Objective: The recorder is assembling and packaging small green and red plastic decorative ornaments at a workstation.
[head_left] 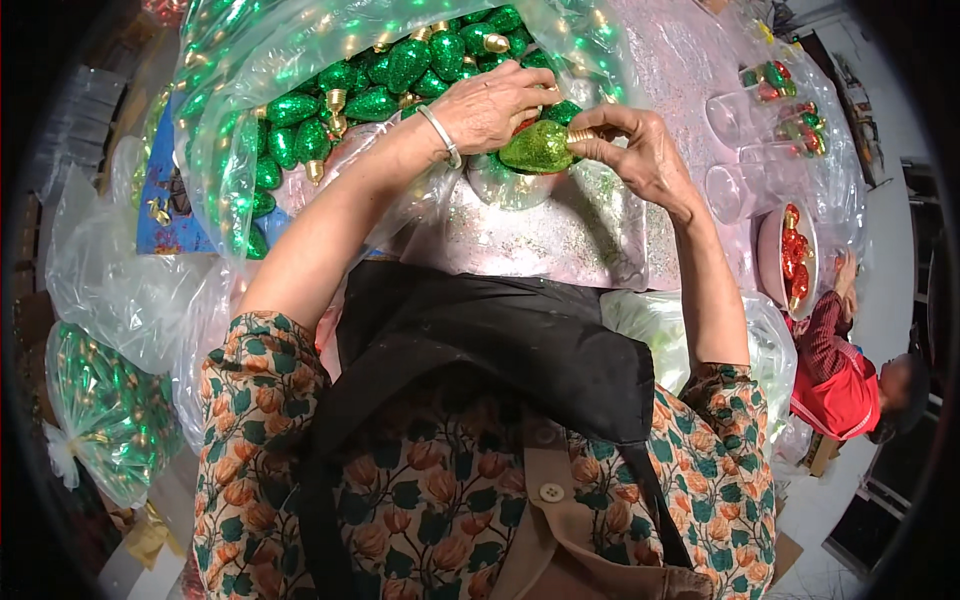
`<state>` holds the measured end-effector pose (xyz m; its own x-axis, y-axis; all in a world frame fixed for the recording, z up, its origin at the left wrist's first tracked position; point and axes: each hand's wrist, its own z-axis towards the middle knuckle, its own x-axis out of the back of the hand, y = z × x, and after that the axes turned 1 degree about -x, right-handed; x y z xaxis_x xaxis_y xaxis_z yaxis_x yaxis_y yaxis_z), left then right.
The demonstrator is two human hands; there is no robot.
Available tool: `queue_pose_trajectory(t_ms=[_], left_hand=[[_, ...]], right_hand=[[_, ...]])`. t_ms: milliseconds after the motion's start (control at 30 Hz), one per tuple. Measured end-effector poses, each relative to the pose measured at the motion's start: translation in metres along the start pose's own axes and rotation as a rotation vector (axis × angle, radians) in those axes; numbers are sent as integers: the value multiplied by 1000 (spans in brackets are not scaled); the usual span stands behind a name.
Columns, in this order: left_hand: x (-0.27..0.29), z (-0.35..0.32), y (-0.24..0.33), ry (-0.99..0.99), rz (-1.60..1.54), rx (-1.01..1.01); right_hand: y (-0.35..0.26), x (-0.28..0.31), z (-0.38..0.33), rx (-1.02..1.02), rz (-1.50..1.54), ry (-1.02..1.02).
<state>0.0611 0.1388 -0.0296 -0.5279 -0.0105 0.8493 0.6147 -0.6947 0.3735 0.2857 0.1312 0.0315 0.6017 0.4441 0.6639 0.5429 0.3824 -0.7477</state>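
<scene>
A: Far left, a tied clear plastic bag of green glittered bulb ornaments (105, 415), lying apart from the work. Above, a big open clear plastic sack of the same green bulbs with gold screw caps (330, 110), heaped against the glitter-dusted pink tabletop (560, 235).

B: And the left hand (495, 105)?

A: Curled, silver bangle at the wrist, fingertips bent down just behind one green glittered bulb ornament (538, 147); something red under the palm, too hidden to name. Impossible to say whether gripping or only steadying.

B: Then the right hand (635, 150)?

A: Pinched narrow on the bulb's gold cap end, thumb and forefinger closed round it, bulb held level above a clear plastic cup (505, 185).

B: Step in hand?

A: Probably seating or checking the cap. Next move likely needing a firm pinch and a steady bulb, without crushing the glitter coat.

B: Further right?

A: Clear plastic cups holding red and green bulbs (785, 100), a white bowl of red bulbs (790, 260), another person's hand (846, 272) beside it.
</scene>
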Motion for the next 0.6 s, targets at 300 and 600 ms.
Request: queue_pose_trajectory(t_ms=[300,600], left_hand=[[2,-4,11,-20,9,4],[15,-8,36,-136,-75,-12]], right_hand=[[-15,5,9,12,-140,-198],[-22,1,6,-142,-268,-433]])
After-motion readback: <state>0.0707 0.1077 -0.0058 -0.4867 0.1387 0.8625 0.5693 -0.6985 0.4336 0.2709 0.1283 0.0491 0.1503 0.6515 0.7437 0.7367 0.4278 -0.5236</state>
